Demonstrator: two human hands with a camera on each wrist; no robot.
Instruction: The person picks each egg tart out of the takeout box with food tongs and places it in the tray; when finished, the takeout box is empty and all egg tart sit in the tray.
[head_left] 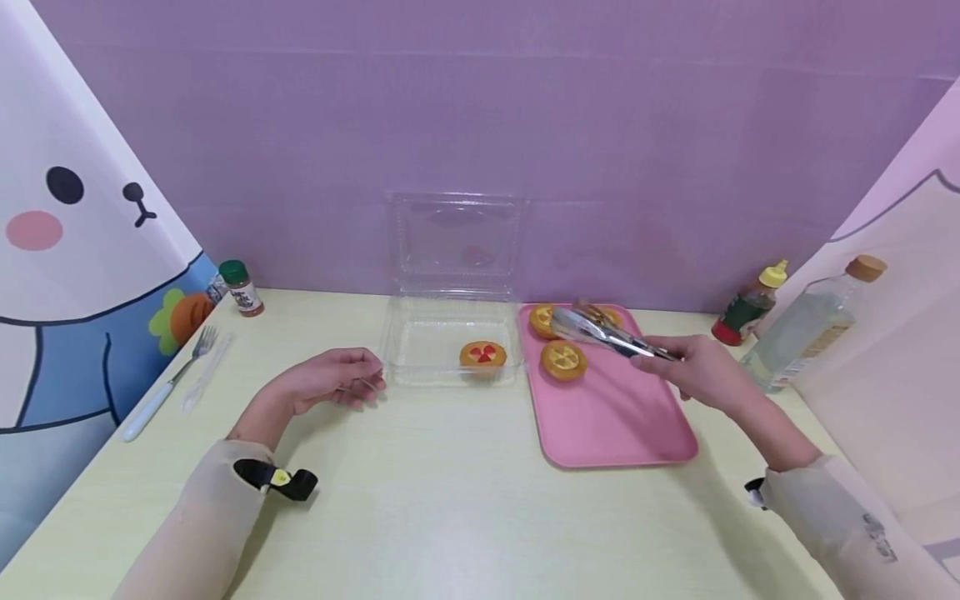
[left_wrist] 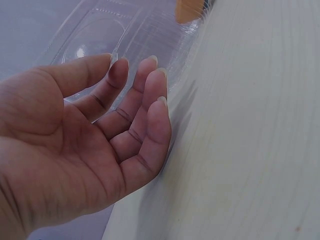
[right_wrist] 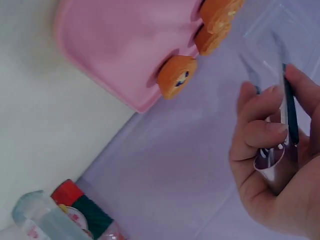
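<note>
My right hand (head_left: 701,371) grips metal tongs (head_left: 600,332), held over the back of a pink tray (head_left: 615,425). The tong tips stand apart with nothing between them in the right wrist view. On the tray are a tart (head_left: 564,360) with yellow slices, another tart (head_left: 542,322) behind it, and a third tart (right_wrist: 175,75) with dark blue bits, partly hidden by the tongs in the head view. My left hand (head_left: 330,379) has loosely bent fingers, fingertips right at the left edge of an open clear plastic container (head_left: 420,342). Inside it sits a tart (head_left: 483,356) with red pieces.
At the right stand a sauce bottle (head_left: 750,307) with a yellow cap and a clear bottle (head_left: 806,333) with a cork-coloured cap. A green-capped spice jar (head_left: 242,289), a fork (head_left: 171,383) and a wrapped clear item (head_left: 206,375) are at the left. A purple backdrop (head_left: 300,167) rises behind.
</note>
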